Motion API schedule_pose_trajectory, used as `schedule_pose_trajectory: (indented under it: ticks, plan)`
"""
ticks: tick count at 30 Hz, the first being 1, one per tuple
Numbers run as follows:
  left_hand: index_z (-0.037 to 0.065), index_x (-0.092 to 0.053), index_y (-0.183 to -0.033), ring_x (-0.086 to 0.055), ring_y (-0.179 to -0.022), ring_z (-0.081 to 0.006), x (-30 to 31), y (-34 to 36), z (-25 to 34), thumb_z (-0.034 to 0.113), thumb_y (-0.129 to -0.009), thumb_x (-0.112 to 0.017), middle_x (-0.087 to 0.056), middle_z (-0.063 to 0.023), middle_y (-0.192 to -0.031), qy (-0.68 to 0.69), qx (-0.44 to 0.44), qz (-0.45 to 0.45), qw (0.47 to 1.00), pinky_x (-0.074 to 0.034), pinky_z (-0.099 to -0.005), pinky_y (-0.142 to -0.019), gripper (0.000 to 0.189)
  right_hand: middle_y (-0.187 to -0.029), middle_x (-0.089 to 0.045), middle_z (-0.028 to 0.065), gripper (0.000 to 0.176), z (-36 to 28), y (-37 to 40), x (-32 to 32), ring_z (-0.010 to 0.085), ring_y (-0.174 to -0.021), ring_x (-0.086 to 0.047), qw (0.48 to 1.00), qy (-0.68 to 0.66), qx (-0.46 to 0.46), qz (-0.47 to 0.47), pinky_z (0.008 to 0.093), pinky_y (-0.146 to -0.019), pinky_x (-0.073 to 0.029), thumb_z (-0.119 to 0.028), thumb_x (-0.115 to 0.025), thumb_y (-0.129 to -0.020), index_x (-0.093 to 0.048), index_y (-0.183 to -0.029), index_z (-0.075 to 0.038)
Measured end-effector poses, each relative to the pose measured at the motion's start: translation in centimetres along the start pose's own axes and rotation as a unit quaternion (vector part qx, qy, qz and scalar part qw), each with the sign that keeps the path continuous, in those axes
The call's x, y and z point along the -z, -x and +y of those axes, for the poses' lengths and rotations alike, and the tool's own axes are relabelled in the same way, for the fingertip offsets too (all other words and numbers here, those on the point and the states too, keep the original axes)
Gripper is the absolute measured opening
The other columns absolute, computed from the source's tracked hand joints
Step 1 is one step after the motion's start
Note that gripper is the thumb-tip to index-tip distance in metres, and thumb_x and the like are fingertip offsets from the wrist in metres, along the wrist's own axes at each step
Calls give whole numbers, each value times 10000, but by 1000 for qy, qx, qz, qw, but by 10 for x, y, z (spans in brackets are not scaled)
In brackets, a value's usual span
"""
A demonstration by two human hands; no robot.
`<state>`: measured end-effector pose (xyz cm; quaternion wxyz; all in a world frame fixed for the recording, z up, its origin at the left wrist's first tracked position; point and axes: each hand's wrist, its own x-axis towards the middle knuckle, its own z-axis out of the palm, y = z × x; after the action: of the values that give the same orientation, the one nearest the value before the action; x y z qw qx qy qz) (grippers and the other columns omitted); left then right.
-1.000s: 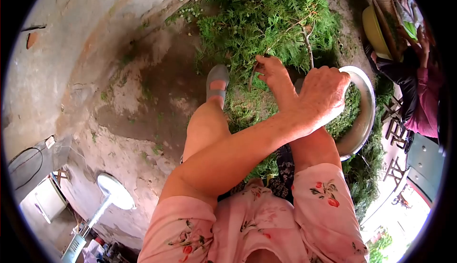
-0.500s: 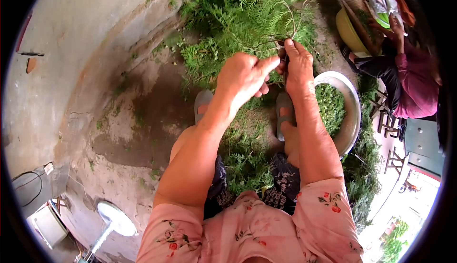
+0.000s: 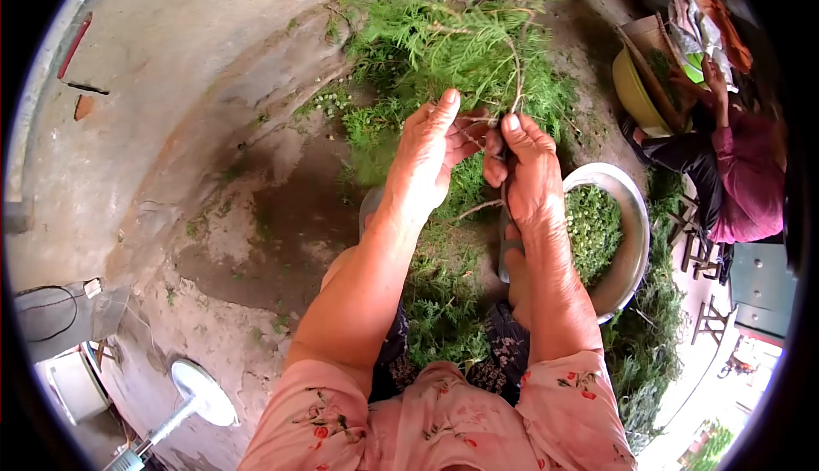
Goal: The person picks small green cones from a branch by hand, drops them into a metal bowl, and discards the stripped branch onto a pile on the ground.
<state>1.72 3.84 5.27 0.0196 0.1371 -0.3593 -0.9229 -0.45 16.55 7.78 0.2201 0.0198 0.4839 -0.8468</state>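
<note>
Uncrossed from a second ago and drawn level: right hand (image 3: 533, 168) closed round the stem of a leafy branch (image 3: 518, 70), left hand (image 3: 420, 159) loosely open, thumb raised, beside thin twigs (image 3: 471, 119) (cannot tell whether touching them). Held up above the floor (image 3: 273, 245), foliage pointing away from the body, beyond and left of the far edge of the metal basin (image 3: 636, 241). Looks like one-handed support, leaving left fingers freer among the twigs.
</note>
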Motion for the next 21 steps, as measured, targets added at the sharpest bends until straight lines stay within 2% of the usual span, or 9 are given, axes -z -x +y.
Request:
schedule_pose_trajectory:
  ticks: [2, 6, 7, 10, 11, 16, 18, 19, 21]
  plan:
    - [-5, -531, -995, -595, -882, -268, 3, -2, 3, 285, -855, -561, -607, -182, -956, 93, 9, -12, 996, -479, -373, -780, 324, -635, -510, 47, 165, 3, 2, -1, 108, -422, -394, 999, -8, -29, -13, 231, -392, -324, -163, -500, -895, -525, -804, -27]
    - [1, -523, -998, -589, -897, -285, 5, -6, 13, 225, -858, -556, -574, -193, -1059, 174, -19, 83, 981, -493, -348, -757, 266, -625, -494, 45, 172, 15, 8, -2, 118, -439, -402, 992, 0, -100, -83, 229, -406, -342, -180, -526, -880, -524, -816, -21]
    - [4, -525, -982, -588, -897, -265, 15, -12, 7, 184, -856, -557, -573, -172, -1056, 175, -85, 37, 980, -501, -342, -776, 222, -628, -495, 44, 175, 18, 8, -2, 117, -444, -405, 991, 7, -108, -76, 228, -412, -346, -183, -529, -878, -521, -812, -21]
    - [-2, -519, -1000, -585, -900, -254, 29, -19, 3, 137, -847, -559, -584, -144, -1008, 180, -111, 86, 974, -499, -350, -816, 210, -635, -499, 42, 182, 22, 9, 1, 118, -458, -418, 991, 14, -116, -72, 229, -422, -355, -190, -532, -876, -518, -807, -22]
    - [8, -509, -1009, -583, -882, -252, 31, -19, 3, 87, -835, -563, -582, -120, -972, 192, -118, 59, 972, -499, -348, -804, 199, -638, -501, 41, 186, 24, 9, 2, 119, -466, -427, 991, 16, -116, -70, 231, -427, -361, -195, -533, -876, -516, -807, -23]
    - [15, -527, -996, -585, -838, -213, 2, 2, 21, 112, -822, -582, -591, -99, -939, 152, -170, 28, 973, -504, -351, -773, 206, -651, -516, 46, 190, 30, 10, 5, 133, -491, -469, 989, 31, -129, -59, 242, -433, -376, -206, -533, -876, -513, -826, -24]
    - [17, -539, -994, -596, -791, -195, 1, -3, 21, 164, -829, -586, -608, -89, -899, 56, -121, 172, 976, -515, -332, -690, 226, -653, -520, 48, 192, 33, 11, 3, 139, -493, -478, 989, 17, -140, -47, 240, -441, -381, -206, -544, -869, -512, -828, -21]
    - [27, -541, -995, -604, -731, -194, 9, -9, 19, 193, -841, -580, -621, -90, -884, 63, -113, 93, 987, -509, -315, -600, 229, -657, -522, 30, 169, 34, 13, 2, 126, -501, -483, 988, 25, -152, -10, 239, -452, -385, -197, -555, -861, -513, -828, -37]
    - [41, -540, -993, -602, -741, -196, 10, -4, 23, 189, -842, -583, -618, -83, -887, 77, -92, 62, 991, -515, -331, -619, 216, -660, -521, 16, 156, 32, 17, -6, 112, -502, -475, 990, 22, -133, 39, 234, -454, -382, -200, -562, -856, -526, -840, -49]
